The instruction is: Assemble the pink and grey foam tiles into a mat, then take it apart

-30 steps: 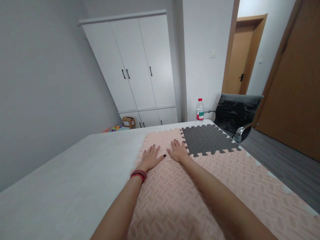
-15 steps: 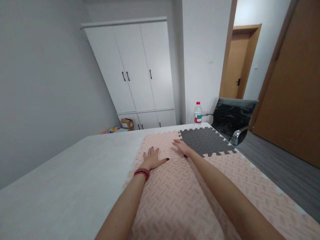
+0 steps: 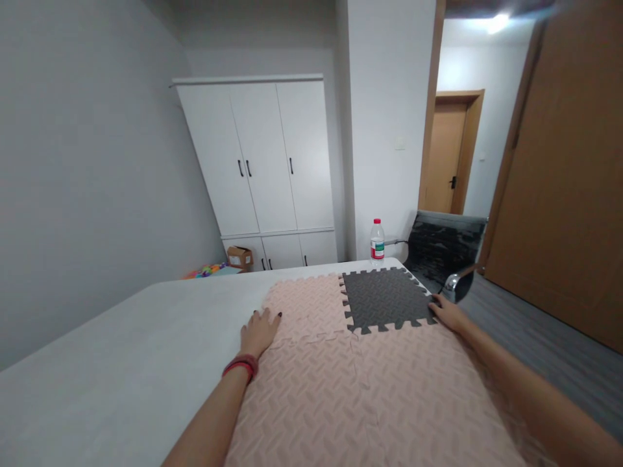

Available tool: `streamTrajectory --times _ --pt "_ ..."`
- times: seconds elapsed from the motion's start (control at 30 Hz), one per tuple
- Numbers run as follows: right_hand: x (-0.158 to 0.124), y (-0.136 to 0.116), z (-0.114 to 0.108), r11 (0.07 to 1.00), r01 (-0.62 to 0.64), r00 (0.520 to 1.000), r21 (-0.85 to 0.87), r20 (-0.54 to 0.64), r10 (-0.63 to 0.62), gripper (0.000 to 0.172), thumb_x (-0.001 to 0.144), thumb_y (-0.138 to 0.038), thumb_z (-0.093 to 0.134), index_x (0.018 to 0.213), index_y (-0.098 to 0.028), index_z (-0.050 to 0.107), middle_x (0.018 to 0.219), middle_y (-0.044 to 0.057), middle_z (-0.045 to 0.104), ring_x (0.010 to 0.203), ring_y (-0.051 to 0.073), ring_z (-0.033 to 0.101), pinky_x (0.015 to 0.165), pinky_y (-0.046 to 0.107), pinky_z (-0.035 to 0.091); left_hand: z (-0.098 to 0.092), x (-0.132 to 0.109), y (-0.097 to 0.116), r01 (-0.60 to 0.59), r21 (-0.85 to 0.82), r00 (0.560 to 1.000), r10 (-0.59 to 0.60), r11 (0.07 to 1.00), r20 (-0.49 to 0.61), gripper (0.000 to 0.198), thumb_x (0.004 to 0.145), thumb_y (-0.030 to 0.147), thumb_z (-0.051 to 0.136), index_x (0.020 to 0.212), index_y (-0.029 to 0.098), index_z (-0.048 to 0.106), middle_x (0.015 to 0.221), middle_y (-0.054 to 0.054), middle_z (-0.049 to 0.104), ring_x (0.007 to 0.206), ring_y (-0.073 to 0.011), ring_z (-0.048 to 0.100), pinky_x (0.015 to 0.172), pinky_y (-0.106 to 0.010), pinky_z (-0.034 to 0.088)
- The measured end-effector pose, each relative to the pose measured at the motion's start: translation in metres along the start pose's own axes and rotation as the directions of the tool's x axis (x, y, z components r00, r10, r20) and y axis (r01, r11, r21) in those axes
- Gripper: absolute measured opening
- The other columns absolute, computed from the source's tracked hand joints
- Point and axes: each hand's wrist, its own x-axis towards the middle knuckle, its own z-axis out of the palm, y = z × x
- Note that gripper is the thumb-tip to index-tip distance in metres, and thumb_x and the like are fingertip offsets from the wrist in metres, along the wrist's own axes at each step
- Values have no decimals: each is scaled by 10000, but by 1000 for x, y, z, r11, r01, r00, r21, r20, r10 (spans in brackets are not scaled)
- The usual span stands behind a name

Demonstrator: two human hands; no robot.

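Both forearms are bare with no sleeves in view, the left hand [image 3: 259, 331] has dark-painted fingernails and a red-and-dark beaded bracelet [image 3: 241, 366] around its wrist, while the right hand [image 3: 448, 312] wears nothing visible.

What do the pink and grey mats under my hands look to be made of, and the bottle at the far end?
The pink mats and the grey mat look like soft matte foam: embossed woven pattern, toothed interlocking edges. The bottle looks like clear plastic, with a red cap and paper-like label. The left hand and right hand lie flat on the pink.
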Motion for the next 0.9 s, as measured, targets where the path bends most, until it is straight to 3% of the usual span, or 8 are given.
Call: streamTrajectory --times 0.13,0.27,0.5,0.6,0.7,0.8,0.9 --pt "9 11 18 999 30 999 10 21 -31 553 821 -396 462 1288 -99 481 1246 136 565 1120 235 544 943 326 406 13 13 -8 2 11 1000 -2 1000 16 506 898 493 415 1286 168 433 1342 -118 460 1210 -257 450 1004 -493 349" --pt "16 16 22 998 66 998 17 23 -66 596 824 -432 473 1301 -76 457 1290 142 526 1150 227 518 986 307 367 15 21 -10 -33 34 999 32 999 31 491 901 469 433 1290 169 433 1355 -112 453 1241 -254 423 1030 -496 328" --pt "17 18 27 995 96 995 -27 4 -96 624 826 -479 477 1290 -61 456 1292 181 509 1177 259 485 993 348 352 -3 21 8 -96 113 994 90 989 55 419 900 451 452 1195 158 508 1163 -93 577 1039 -221 564 916 -465 435" --pt "13 14 26 990 98 995 -97 -20 -101 631 840 -505 439 1290 -63 453 1316 190 481 1208 274 451 1006 372 333 -17 37 43 -182 133 983 180 974 27 382 877 430 507 1148 162 540 1194 -90 557 1106 -246 520 956 -509 396" --pt "9 8 23 982 104 993 -159 -41 -111 608 853 -512 405 1276 -80 465 1307 177 493 1203 264 456 996 366 344 -20 61 98 -328 99 943 331 939 -15 407 880 383 519 1236 189 484 1334 -95 458 1208 -265 442 1005 -529 352" --pt "9 5 21 980 96 994 -176 -43 -105 595 854 -512 388 1270 -94 467 1289 161 510 1183 258 475 989 362 354 -7 78 157 -453 34 891 454 891 -18 403 882 362 525 1251 208 474 1338 -90 456 1176 -251 473 983 -507 393" --pt "10 5 22 978 94 995 -188 -26 -100 609 854 -520 363 1278 -94 457 1284 154 514 1187 254 473 994 354 352 17 81 198 -484 -13 875 484 875 -5 398 876 362 536 1235 199 487 1311 -90 479 1150 -248 494 960 -501 417"
